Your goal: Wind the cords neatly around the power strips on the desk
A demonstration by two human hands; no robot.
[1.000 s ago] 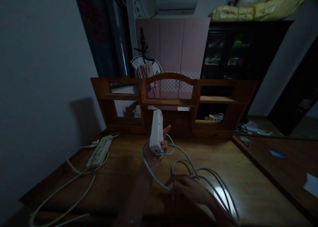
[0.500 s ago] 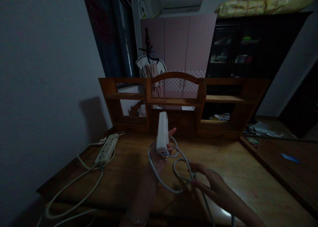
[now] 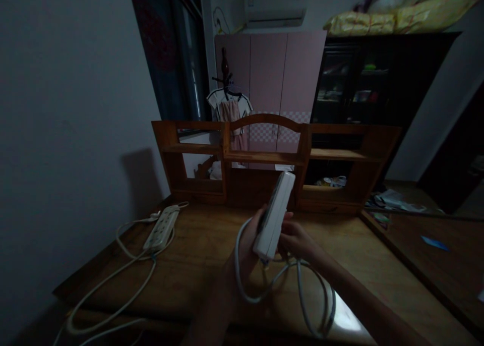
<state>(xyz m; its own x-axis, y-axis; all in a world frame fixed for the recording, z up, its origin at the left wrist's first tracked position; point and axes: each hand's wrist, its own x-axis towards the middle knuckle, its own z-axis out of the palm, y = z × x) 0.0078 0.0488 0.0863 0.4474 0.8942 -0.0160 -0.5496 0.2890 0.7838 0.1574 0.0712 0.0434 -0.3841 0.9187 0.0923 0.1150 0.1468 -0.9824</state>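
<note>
My left hand (image 3: 251, 240) grips a white power strip (image 3: 275, 217) held up on edge and tilted to the right above the desk. A loop of grey cable (image 3: 242, 290) hangs round my left wrist and trails below the strip. Close against the strip's right side, my right hand (image 3: 297, 239) has its fingers curled in, partly hidden behind the strip; the cable runs down from beneath this hand. At the strip's lower end, short blue and yellow bits show. A second power strip (image 3: 162, 228) lies on the desk at left with its pale cord around it.
The wooden desk (image 3: 196, 255) carries a low shelf unit (image 3: 264, 157) along its back edge. A wall (image 3: 75, 134) borders the left side. At right, beyond a raised wooden edge, a blue card (image 3: 434, 243) lies on a brown surface.
The power strip has moved right and tilted right. My right hand has come up from the lower cable loops to the strip's side. Cable loops now hang lower.
</note>
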